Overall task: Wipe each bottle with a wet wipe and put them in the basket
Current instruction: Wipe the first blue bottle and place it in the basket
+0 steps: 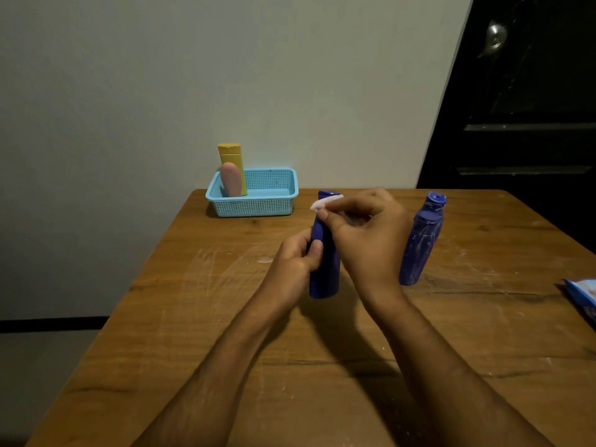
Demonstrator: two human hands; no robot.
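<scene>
Basket [258, 206]: pale blue plastic, rectangular, fine perforated mesh walls with a smooth rolled rim; stands at the far left edge of the table, against the wall. Contents, both at its left end: one yellow bottle [233, 162], flat-sided with a squared cap, upright; one pink bottle [231, 179], rounded top, matte, leaning in front of the yellow one. No legible lettering on either. Table [225, 350]: brown wood, visible grain, whitish smears and scuffs over the surface. Left hand [298, 261]: fingers and thumb curled round the lower body of a dark blue bottle [324, 279], cylindrical, smooth plastic, held upright near the table's middle; whether its base touches the table cannot be told. Right hand [367, 233]: thumb and fingers pinching a small crumpled white wet wipe [324, 203] at the bottle's top. Two further blue bottles [419, 250], streaked white, stand close together to the right, one behind the other. Blue-and-white packet [583, 295]: soft, at the right edge, print unreadable.
</scene>
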